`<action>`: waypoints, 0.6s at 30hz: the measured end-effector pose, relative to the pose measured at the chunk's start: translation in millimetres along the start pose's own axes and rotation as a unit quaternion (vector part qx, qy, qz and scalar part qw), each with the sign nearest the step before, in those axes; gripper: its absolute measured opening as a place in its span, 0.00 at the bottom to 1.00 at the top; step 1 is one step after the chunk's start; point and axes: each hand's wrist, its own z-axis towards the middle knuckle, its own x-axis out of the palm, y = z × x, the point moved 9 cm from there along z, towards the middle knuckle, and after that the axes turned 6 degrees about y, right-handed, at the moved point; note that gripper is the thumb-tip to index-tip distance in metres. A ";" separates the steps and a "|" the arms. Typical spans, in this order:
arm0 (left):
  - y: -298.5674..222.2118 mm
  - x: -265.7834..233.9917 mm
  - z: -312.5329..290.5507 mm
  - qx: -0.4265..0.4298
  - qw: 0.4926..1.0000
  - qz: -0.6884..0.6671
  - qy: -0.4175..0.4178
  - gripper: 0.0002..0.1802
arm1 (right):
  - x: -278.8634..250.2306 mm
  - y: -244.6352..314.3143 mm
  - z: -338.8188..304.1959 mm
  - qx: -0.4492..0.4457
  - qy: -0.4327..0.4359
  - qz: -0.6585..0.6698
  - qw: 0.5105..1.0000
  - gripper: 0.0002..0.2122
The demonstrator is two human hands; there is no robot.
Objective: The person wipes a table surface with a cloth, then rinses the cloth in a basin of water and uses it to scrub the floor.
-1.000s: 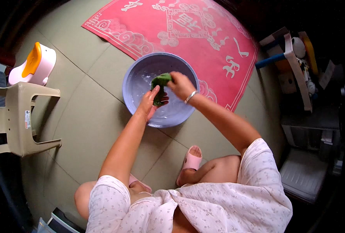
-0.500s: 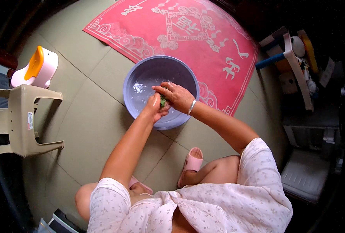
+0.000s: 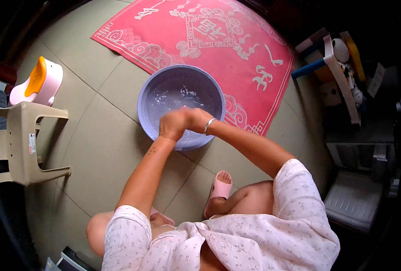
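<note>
Both hands pressed together over a basin of water on the floor.

We see the purple basin (image 3: pixel 181 106) standing on the tiled floor (image 3: pixel 96 149), half on the red mat (image 3: pixel 209 40), probably so that a squatting person reaches it easily and splashes fall on tile. Our left hand (image 3: pixel 172 125) and right hand (image 3: pixel 192 118) meet above its near side, low over the water (image 3: pixel 173 99). Both are curled closed and touching each other, as if rubbing something between them, but we cannot tell what they hold, because the fingers cover it. A bracelet (image 3: pixel 209 126) sits on the right wrist. A beige plastic stool (image 3: pixel 20 144) and a white and orange potty (image 3: pixel 40 83) stand well apart to the left.
</note>
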 end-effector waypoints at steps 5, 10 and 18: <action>0.7 -14.6 -0.6 0.048 0.999 -0.011 0.014 0.24 | 7.0 -10.6 1.0 0.156 0.188 0.265 0.933 0.06; -8.8 -14.4 10.5 0.039 0.986 -0.160 -0.022 0.18 | -30.7 -34.7 -9.2 0.168 0.130 0.319 0.924 0.20; 51.0 46.3 1.6 -0.285 0.639 -0.700 0.143 0.12 | -84.7 86.2 -33.2 -0.198 -0.137 -0.182 0.954 0.37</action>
